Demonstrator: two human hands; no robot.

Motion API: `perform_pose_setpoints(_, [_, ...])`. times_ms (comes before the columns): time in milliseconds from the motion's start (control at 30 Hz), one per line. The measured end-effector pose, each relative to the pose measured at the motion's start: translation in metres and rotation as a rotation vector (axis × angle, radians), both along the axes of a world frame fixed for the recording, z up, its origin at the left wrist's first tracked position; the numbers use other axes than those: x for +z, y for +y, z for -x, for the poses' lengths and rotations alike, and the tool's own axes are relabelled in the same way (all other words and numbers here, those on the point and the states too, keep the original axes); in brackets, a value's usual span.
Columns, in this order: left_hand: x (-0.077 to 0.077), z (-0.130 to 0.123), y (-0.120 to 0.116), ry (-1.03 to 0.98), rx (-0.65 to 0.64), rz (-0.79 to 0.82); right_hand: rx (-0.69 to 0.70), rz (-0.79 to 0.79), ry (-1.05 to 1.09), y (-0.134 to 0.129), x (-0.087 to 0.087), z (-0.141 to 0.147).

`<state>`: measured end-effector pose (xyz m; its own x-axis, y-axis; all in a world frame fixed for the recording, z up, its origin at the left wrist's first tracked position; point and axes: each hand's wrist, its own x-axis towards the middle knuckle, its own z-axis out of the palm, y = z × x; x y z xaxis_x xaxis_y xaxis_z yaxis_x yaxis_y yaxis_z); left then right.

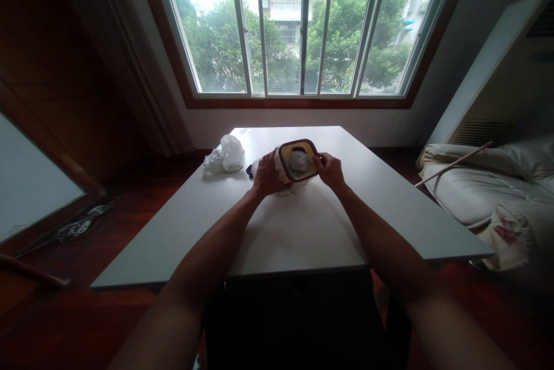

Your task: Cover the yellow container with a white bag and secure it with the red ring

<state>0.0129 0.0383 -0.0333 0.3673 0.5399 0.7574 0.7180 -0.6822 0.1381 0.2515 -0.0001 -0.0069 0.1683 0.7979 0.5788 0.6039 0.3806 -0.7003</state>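
Observation:
A container with a brown rim (283, 156) and a yellowish inside is tilted above the white table, its opening facing me. Something white and something dark purple show inside it. My left hand (267, 176) is wrapped round the container's left side. At its right edge, my right hand (329, 170) pinches the rim between thumb and fingers. White material lies under and behind the container, partly hidden by my left hand. A small purple piece (250, 171) sticks out just left of that hand.
A crumpled white plastic bag (229, 154) sits on the white table (182, 231) at the back left. Beyond the far edge is a window. To the right, a thin stick (454, 163) lies on a covered seat (459, 191). Cables (82, 224) lie on the left floor.

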Motion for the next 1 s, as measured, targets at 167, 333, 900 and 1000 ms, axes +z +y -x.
perform_pose_setpoints(167, [0.002,-0.005,-0.003,-0.01,0.04,-0.004,-0.133,-0.049,0.025,-0.003,0.008,-0.001])
perform_pose_setpoints(333, [0.002,-0.007,-0.004,-0.003,0.064,-0.002,-0.105,-0.141,0.086,-0.004,0.012,-0.005])
perform_pose_setpoints(900, [0.001,-0.009,-0.006,-0.011,0.049,0.001,0.044,-0.001,0.128,0.006,0.01,-0.015])
perform_pose_setpoints(1000, [0.002,-0.011,-0.008,-0.001,0.046,-0.001,0.072,0.015,0.134,0.006,0.009,-0.014])
